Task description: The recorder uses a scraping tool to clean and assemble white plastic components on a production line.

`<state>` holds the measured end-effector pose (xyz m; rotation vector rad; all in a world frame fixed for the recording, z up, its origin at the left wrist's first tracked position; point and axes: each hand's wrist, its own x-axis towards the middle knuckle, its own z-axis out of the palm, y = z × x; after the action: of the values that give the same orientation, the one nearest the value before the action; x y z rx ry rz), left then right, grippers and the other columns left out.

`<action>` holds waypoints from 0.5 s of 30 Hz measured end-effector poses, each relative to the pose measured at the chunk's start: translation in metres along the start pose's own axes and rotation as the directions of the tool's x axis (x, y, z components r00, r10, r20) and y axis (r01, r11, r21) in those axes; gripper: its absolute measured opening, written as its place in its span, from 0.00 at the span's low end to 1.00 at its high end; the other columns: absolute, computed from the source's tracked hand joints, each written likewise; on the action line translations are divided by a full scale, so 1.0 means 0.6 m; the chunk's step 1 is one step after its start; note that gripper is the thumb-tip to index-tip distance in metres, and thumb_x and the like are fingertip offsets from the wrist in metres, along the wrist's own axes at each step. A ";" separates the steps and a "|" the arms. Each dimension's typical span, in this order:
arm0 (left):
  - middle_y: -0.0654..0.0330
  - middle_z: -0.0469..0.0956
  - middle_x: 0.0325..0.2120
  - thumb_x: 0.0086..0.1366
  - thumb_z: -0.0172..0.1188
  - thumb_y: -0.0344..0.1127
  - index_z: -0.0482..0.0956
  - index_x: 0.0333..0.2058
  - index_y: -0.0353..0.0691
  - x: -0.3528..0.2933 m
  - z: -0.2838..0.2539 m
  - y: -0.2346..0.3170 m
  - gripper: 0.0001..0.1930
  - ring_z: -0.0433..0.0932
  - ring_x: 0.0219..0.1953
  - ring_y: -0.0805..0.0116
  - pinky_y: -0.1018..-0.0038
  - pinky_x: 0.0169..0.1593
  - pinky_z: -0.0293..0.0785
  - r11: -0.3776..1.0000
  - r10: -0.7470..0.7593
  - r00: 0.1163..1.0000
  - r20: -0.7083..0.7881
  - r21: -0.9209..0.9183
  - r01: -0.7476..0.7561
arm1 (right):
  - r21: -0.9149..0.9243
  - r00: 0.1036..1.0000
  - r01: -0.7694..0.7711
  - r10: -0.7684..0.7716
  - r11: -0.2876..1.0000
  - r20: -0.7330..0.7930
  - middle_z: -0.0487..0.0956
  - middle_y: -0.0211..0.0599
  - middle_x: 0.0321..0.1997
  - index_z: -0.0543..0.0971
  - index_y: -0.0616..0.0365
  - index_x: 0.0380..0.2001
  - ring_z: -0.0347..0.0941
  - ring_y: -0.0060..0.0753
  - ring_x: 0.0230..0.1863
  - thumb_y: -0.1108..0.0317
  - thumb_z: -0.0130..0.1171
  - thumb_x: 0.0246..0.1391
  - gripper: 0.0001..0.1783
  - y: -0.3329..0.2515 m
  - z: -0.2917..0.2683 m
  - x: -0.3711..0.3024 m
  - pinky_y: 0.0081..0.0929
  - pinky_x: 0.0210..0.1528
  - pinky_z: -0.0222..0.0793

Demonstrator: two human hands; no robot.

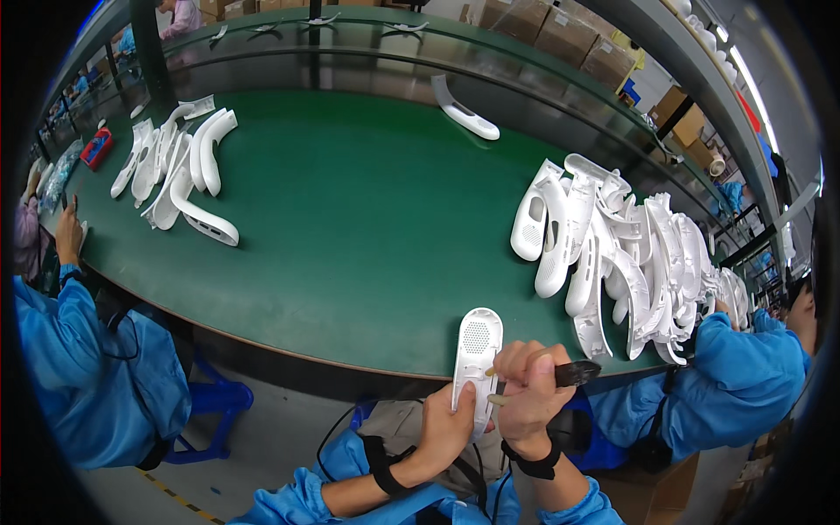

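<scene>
At the table's near edge my left hand (446, 426) is closed round a long white plastic housing (478, 341). It is held upright, with a patch of small round holes toward its far end and its hollow inside facing up. My right hand (530, 389) is closed beside the housing, gripping a tool with a thick black handle (577, 374) that sticks out to the right. The tool's working end is hidden by my fingers. Pale yellowish tips show between my right hand and the housing; I cannot tell whether they are finger covers. Black bands circle both wrists.
On the green table (350, 219), a large heap of curved white housings (647, 254) lies to the right, a smaller pile (175, 166) to the left. One white housing (468, 114) rests at the back. Co-workers in blue sit on both sides; a red tray (96, 149) stands far left.
</scene>
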<state>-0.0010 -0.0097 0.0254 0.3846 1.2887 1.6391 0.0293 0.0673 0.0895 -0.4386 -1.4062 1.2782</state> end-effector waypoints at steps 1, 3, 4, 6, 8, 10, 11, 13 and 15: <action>0.61 0.74 0.16 0.68 0.45 0.40 0.74 0.30 0.30 0.002 -0.001 -0.003 0.18 0.72 0.18 0.78 0.79 0.20 0.67 1.000 0.016 1.000 -0.020 0.017 -0.016 | -0.002 1.000 -0.002 0.002 1.000 0.001 0.54 0.29 0.11 0.55 0.56 0.17 0.48 0.22 0.14 0.64 0.42 0.60 0.19 0.007 0.001 -0.003 0.26 0.17 0.47; 0.62 0.73 0.15 0.68 0.45 0.40 0.74 0.29 0.30 0.002 -0.002 -0.009 0.17 0.70 0.18 0.80 0.78 0.20 0.65 0.999 0.029 0.999 -0.039 0.030 -0.028 | -0.034 0.999 0.030 -0.029 0.999 0.034 0.56 0.30 0.12 0.56 0.57 0.18 0.49 0.22 0.15 0.64 0.43 0.60 0.18 0.014 0.002 -0.008 0.26 0.19 0.50; 0.63 0.72 0.15 0.68 0.46 0.40 0.74 0.29 0.30 0.003 -0.004 -0.016 0.17 0.67 0.18 0.80 0.77 0.20 0.64 0.996 0.039 0.998 -0.040 0.082 -0.036 | -0.036 0.999 0.027 -0.026 0.999 0.035 0.56 0.30 0.12 0.56 0.57 0.18 0.49 0.22 0.15 0.64 0.43 0.60 0.18 0.016 0.001 -0.010 0.26 0.19 0.50; 0.64 0.71 0.14 0.67 0.47 0.40 0.74 0.29 0.30 0.003 -0.003 -0.022 0.17 0.64 0.18 0.81 0.76 0.20 0.62 0.991 0.047 0.998 -0.043 0.130 -0.041 | -0.117 0.995 0.051 -0.039 0.992 0.096 0.57 0.30 0.13 0.57 0.57 0.19 0.50 0.22 0.15 0.65 0.44 0.60 0.17 0.019 -0.003 -0.013 0.26 0.19 0.51; 0.64 0.69 0.13 0.67 0.47 0.40 0.74 0.28 0.31 0.002 -0.001 -0.023 0.17 0.61 0.18 0.81 0.75 0.20 0.60 0.991 0.086 0.994 -0.062 0.104 -0.079 | -0.118 0.994 0.056 -0.043 0.991 0.105 0.56 0.29 0.13 0.57 0.57 0.19 0.50 0.22 0.15 0.65 0.43 0.60 0.17 0.022 -0.003 -0.014 0.26 0.19 0.51; 0.63 0.68 0.12 0.67 0.47 0.40 0.73 0.28 0.31 -0.001 -0.003 -0.018 0.17 0.62 0.18 0.81 0.75 0.20 0.60 0.990 0.091 0.993 -0.079 0.117 -0.082 | -0.114 0.992 0.057 -0.044 0.992 0.115 0.56 0.29 0.13 0.57 0.57 0.20 0.50 0.22 0.15 0.65 0.43 0.60 0.16 0.025 0.003 -0.015 0.26 0.20 0.51; 0.62 0.68 0.12 0.67 0.47 0.41 0.73 0.28 0.31 -0.002 0.000 -0.016 0.17 0.63 0.18 0.80 0.75 0.20 0.61 0.988 0.096 0.992 -0.080 0.127 -0.085 | -0.124 0.998 0.042 -0.035 0.991 0.060 0.55 0.28 0.13 0.57 0.57 0.20 0.49 0.22 0.15 0.65 0.42 0.61 0.16 0.026 0.007 -0.012 0.25 0.20 0.51; 0.61 0.68 0.12 0.67 0.46 0.41 0.73 0.29 0.31 -0.003 0.005 -0.017 0.17 0.64 0.18 0.79 0.75 0.21 0.61 0.986 0.099 0.991 -0.090 0.142 -0.086 | -0.135 1.000 0.023 -0.023 0.991 0.002 0.55 0.28 0.13 0.56 0.56 0.20 0.49 0.21 0.16 0.65 0.42 0.61 0.16 0.025 0.011 -0.006 0.25 0.20 0.51; 0.60 0.68 0.12 0.68 0.46 0.41 0.73 0.30 0.31 -0.004 0.012 -0.018 0.17 0.65 0.18 0.78 0.74 0.21 0.61 0.984 0.103 0.990 -0.098 0.158 -0.087 | -0.179 0.999 -0.028 0.019 0.983 -0.048 0.54 0.26 0.13 0.55 0.55 0.21 0.48 0.19 0.16 0.65 0.41 0.62 0.16 0.023 0.013 0.001 0.23 0.20 0.50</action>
<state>0.0108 -0.0084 0.0195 0.4639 1.5022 1.6636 0.0171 0.0692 0.0794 -0.6050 -1.4866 1.1570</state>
